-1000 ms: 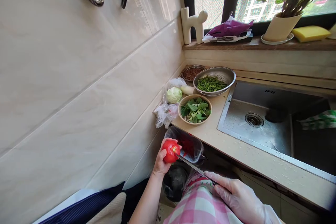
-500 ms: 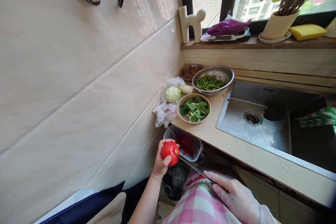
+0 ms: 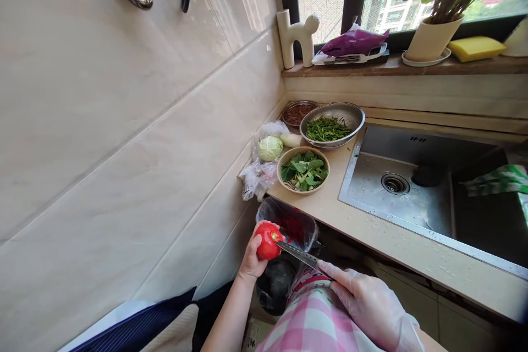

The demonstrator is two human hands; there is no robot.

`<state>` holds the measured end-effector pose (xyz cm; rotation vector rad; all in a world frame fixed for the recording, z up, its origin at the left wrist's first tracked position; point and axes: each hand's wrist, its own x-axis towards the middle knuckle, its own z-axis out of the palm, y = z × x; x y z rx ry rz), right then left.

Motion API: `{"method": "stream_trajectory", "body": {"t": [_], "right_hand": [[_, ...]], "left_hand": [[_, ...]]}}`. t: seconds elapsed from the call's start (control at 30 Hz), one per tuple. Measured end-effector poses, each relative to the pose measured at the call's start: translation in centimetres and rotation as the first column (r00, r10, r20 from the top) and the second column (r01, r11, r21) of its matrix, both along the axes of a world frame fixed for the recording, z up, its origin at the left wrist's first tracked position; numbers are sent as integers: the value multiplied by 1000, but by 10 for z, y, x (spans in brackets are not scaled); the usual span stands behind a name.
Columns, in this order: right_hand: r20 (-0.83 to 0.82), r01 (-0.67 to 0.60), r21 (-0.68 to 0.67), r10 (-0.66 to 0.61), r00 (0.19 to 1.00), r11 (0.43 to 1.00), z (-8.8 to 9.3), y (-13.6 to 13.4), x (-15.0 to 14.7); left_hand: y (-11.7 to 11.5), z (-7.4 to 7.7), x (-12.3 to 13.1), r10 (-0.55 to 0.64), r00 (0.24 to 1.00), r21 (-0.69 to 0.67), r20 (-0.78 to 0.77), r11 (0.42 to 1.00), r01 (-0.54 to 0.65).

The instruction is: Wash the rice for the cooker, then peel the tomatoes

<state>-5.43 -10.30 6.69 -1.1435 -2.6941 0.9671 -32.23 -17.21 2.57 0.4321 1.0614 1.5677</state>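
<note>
My bare left hand [image 3: 252, 257] is wrapped round a red tomato [image 3: 267, 242], with its stem end turned to the right. In my right hand [image 3: 367, 302], which wears a clear plastic glove, is a knife [image 3: 300, 256]. The blade points up and left, and its tip meets the tomato beside the stem spot. Part of the handle is hidden under my gloved fingers. Just behind the tomato hangs a bin [image 3: 307, 224] lined with a clear bag, with red scraps inside.
On the counter [image 3: 330, 201] stand a basket of leafy greens [image 3: 304, 171], a steel colander [image 3: 355, 115] of cut green vegetables, a bowl of brown strips [image 3: 299, 114] and a cabbage [image 3: 270, 148]. A steel sink [image 3: 371, 170] is at right, a tiled wall [image 3: 144, 148] at left.
The knife has turned so that more of its blade's flat side shows, its tip still at the tomato's stem end. The tomato has shifted slightly right. The view has moved a little.
</note>
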Motion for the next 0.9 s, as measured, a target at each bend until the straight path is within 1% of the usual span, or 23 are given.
{"method": "stream_trajectory", "body": {"t": [0.1,0.17,0.27,0.43,0.53,0.67,0.77,0.83,0.9], "right_hand": [[52,-33,80,29,998,996,3,5,0],[62,-48,102,42,997,994,2,6,-1],[81,-53,92,46,996,994,0,7,-2],[50,-38,42,36,998,998,1,9,-1],[54,-33,40,31,998,999,0,10,1],[149,-80,67,69,986,995,0,10,0],[188,-102,75,86,978,992,0,9,0],[175,-96,60,84,981,994,-1,9,1],[135,-67,32,63,989,997,-3,8,3]], "left_hand": [[1,-2,-3,-31,997,-41,72,999,34],[2,-3,-5,-49,993,-48,108,997,55],[3,-4,-10,-80,985,-34,155,996,87],[0,-3,-17,-199,962,66,189,980,190],[-1,-6,-19,-249,948,44,200,968,245],[2,-14,-20,-255,925,-31,281,961,274],[8,-14,-19,-246,912,-102,329,951,293],[12,-11,-16,-185,936,-161,298,957,240],[15,-6,-13,-112,971,-190,210,970,153]]}}
